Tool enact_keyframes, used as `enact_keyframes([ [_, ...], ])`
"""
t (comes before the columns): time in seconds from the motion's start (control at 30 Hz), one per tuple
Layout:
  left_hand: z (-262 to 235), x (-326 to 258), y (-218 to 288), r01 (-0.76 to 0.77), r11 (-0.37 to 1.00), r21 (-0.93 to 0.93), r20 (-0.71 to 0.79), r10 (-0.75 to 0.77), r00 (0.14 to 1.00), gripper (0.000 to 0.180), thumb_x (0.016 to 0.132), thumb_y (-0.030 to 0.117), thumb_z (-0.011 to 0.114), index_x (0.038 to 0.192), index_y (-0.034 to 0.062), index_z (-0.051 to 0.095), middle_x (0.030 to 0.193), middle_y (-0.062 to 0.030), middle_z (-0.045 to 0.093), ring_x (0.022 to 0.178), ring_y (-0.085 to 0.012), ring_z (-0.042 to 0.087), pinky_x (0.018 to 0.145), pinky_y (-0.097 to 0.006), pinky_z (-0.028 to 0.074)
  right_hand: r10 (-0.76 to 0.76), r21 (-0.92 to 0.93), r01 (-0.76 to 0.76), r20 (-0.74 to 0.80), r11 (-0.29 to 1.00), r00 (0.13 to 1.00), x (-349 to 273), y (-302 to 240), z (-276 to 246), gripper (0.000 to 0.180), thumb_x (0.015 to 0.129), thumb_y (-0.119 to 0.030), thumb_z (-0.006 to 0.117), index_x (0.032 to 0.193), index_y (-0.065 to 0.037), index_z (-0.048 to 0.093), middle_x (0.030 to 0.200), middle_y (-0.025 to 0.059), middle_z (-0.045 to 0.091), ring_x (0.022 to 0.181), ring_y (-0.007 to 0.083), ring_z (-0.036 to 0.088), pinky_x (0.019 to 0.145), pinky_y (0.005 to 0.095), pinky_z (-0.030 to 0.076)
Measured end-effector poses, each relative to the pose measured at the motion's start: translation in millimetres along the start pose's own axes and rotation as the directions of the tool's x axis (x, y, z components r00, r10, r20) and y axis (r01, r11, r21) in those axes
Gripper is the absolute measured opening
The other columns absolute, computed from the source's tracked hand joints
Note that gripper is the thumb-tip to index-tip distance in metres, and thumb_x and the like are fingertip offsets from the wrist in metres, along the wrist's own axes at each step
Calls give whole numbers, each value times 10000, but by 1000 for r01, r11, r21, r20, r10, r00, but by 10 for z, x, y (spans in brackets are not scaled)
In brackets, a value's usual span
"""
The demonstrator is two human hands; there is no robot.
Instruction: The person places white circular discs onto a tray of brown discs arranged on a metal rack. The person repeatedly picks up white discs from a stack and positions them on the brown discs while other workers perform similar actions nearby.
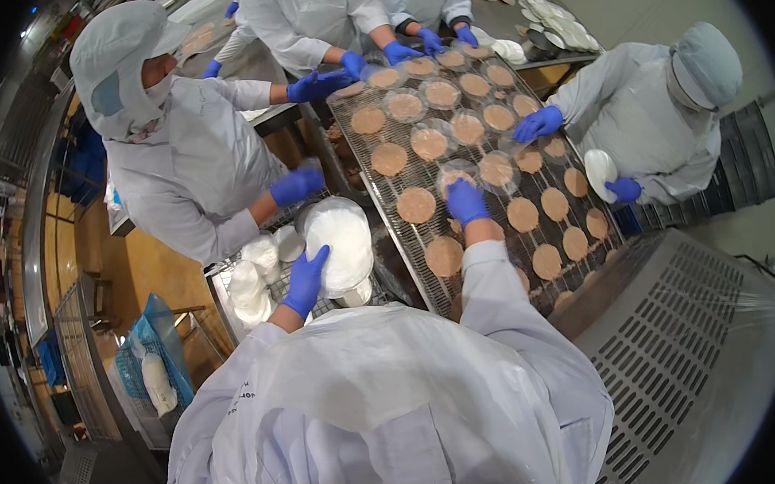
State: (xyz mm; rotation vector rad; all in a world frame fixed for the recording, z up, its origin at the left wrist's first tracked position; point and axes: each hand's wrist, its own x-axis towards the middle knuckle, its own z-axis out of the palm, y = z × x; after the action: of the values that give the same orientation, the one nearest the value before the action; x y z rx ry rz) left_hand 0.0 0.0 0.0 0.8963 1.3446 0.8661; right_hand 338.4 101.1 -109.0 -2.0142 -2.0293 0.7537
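Observation:
My left hand (307,282), in a blue glove, grips the side of a thick stack of white round sheets (338,238), left of the wire conveyor belt (391,188). My right hand (468,203), gloved alike, reaches over the belt with its fingers laid on a round pinkish patty (455,177). A translucent round sheet shows around that patty; my fingertips are partly hidden. Rows of patties cover the belt, and several farther ones, such as one patty (429,144), have translucent sheets over them. A bare patty (416,205) lies left of my right hand.
White stacks (248,290) sit on a wire rack by my left hand. A co-worker (183,157) stands at left, others work across the far end, and a co-worker at right holds a white stack (600,176). A slotted metal housing (669,349) rises at near right.

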Motion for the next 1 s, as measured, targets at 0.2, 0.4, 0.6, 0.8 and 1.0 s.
enact_keyframes([
  [0.2,301,-92,137,65,995,-80,18,-64,998,415,818,250,615,1092,-50,529,991,-102,599,868,-159,575,761,-277,463,-176,376,146,45,915,983,-555,-1514,-533,270,799,-222,554,936,4,609,909,170,618,870,288,593,788,350,457],
  [0.4,246,-113,54,5,999,-54,-5,-5,1000,436,823,286,593,1064,-70,523,944,-132,601,868,-174,571,761,-288,448,-130,615,315,-327,723,936,-261,-1101,-59,210,810,-182,508,897,-25,618,867,152,628,811,277,606,733,355,471],
  [0.6,10,-319,-194,-75,987,141,22,73,997,432,854,296,542,1081,-70,513,975,-163,594,895,-209,569,783,-307,441,35,-291,-137,-330,947,943,-225,552,-641,161,811,-132,493,836,-38,621,795,167,629,675,296,608,623,377,480],
  [0.8,211,-251,-40,19,996,90,23,-21,1000,403,861,259,535,1098,-66,507,993,-158,588,892,-207,569,779,-304,444,322,263,-186,-781,947,536,-244,1234,-943,196,827,-161,489,888,-15,605,797,183,626,750,319,608,667,379,472],
  [1.0,248,-177,-111,-79,995,68,48,76,996,422,829,271,584,1081,-63,525,965,-116,602,848,-162,575,753,-279,457,262,99,-255,-59,962,963,-363,519,-777,361,838,-173,435,1134,27,492,1187,218,490,1137,303,449,945,377,357],
])
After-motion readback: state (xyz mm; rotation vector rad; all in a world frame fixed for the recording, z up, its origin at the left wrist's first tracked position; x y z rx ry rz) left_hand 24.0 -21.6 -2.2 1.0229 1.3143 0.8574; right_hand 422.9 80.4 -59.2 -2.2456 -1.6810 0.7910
